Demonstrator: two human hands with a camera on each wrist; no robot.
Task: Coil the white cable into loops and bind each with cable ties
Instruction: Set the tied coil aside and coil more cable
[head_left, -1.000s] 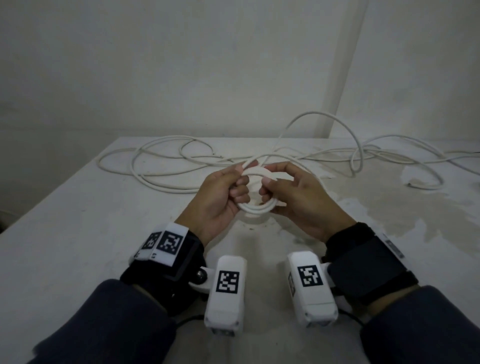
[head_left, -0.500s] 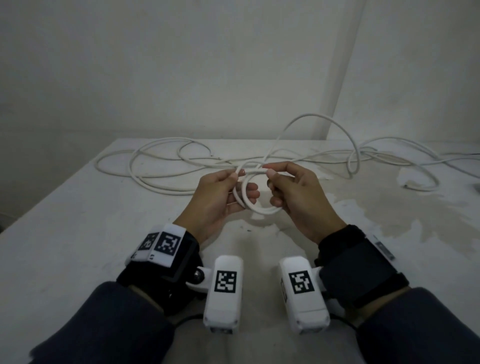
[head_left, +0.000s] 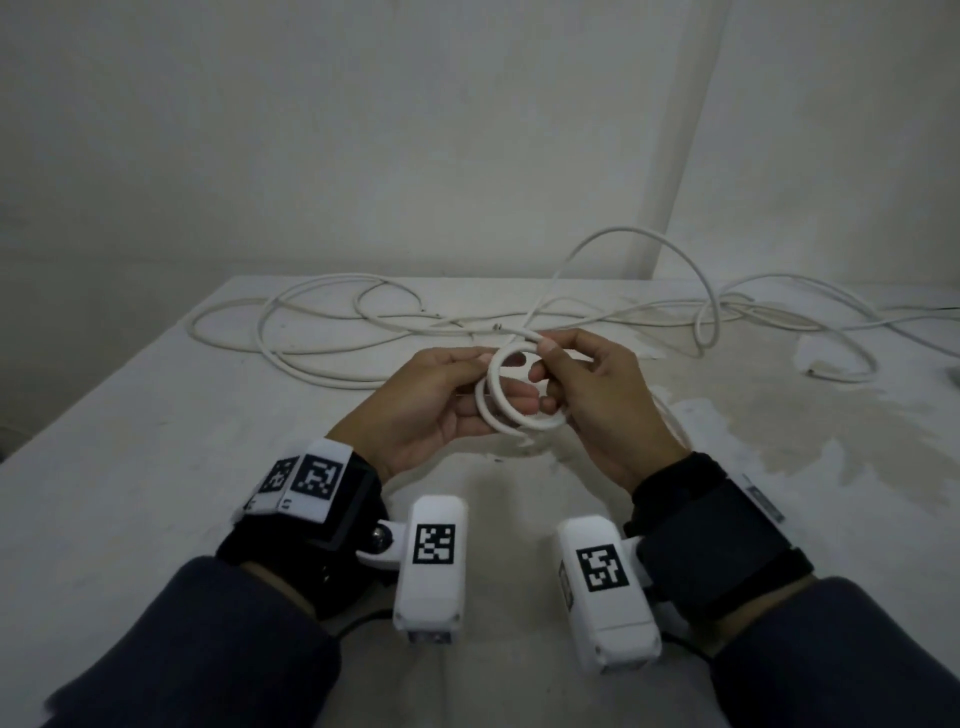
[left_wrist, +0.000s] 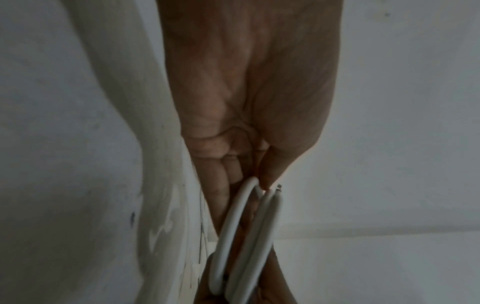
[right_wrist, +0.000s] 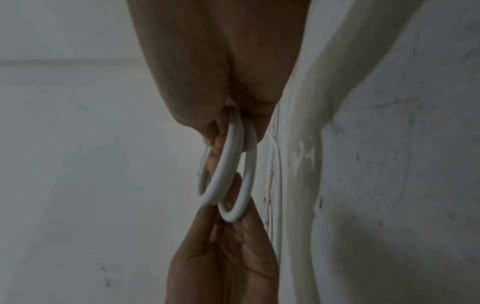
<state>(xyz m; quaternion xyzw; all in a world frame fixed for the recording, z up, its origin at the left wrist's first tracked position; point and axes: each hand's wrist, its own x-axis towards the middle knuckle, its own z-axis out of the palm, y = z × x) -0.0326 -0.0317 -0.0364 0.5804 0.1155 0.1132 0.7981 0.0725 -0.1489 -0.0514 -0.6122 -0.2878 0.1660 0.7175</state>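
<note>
Coiling of the white cable (head_left: 519, 387) is shown at the stage of a small coil of about two or three turns, held upright above the desk (head_left: 130, 441) between both hands. The left hand (head_left: 431, 400) is seen with its fingers curled through the coil from the left, the turns being pinched between thumb and fingertips; in the left wrist view the left hand (left_wrist: 249, 92) is closed on the turns (left_wrist: 246, 236), and a cut end of the cable is visible beside the thumb. The right hand (head_left: 602, 400) is seen with thumb and forefinger pinching the upper arc of the coil, the remaining fingers being curled at its right side; in the right wrist view the right hand (right_wrist: 221, 61) is closed on the top of the turns (right_wrist: 228, 164), while the other hand grips them from below. Both grips are thus pressed on the cable, neither being spread. From the coil, the uncoiled length is led away over the far part of the desk, where it lies in loose, overlapping curves; one arc is raised off the surface at the right. Pale stains (head_left: 779, 415) are seen on the right half of the desk. A bare wall (head_left: 363, 130) stands behind.
</note>
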